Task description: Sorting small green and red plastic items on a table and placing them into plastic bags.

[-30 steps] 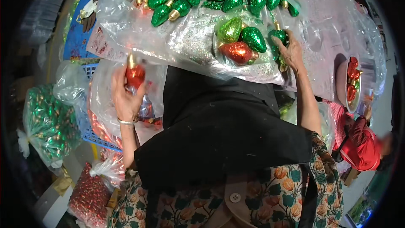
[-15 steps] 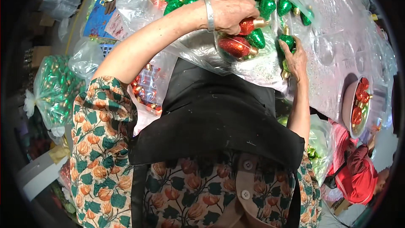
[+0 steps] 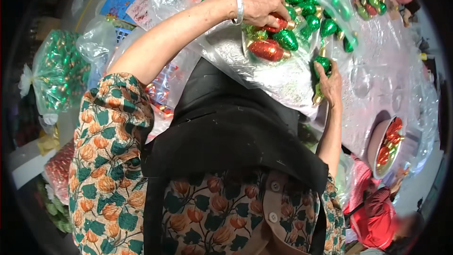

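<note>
A cream shirt is worn, its cloth printed all over with orange flowers and dark green leaves. The loose left sleeve is cut to about the elbow. Down the front, a plain beige strip is set with round, pale buttons. Much of the shirt is covered by a black apron, flecked with pale lint and joined to black straps. The left wrist is circled by a silver-coloured bracelet.
</note>
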{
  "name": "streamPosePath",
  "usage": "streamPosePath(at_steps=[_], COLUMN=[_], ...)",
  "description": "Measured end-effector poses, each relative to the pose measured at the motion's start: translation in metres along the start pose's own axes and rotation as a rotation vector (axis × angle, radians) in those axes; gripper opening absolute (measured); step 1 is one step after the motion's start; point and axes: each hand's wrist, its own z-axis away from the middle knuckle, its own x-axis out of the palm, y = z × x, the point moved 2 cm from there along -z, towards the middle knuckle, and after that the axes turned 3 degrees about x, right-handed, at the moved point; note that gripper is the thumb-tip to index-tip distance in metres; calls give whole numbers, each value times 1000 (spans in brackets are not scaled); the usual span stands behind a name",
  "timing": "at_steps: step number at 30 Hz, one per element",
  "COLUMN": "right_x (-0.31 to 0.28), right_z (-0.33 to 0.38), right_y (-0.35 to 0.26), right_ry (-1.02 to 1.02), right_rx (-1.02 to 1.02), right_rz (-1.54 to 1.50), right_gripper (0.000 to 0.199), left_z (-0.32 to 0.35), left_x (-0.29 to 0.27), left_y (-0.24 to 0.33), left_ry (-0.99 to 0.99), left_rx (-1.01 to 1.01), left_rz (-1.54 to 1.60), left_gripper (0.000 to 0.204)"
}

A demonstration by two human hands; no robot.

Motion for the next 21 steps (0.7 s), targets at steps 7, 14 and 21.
streamPosePath(at_steps=[7,14,21], right_x=[-72,-56,-18], right_z=[12,-15,-14], right_y=[-124,-210,-224], right_ry=[-309,-503,-808], right_rx=[-193,-541,-684], right_rz=[-720,284,388], right_gripper=[55,46,43], left_z=[12,2,13], left_x=[-2,-2,-6], left_y=[-10,-37,-29], left_ry=[-67,-187,-22], left_rx=[-101,-239,-126], left_rz=[173,698,351], left_gripper=[37,34,30])
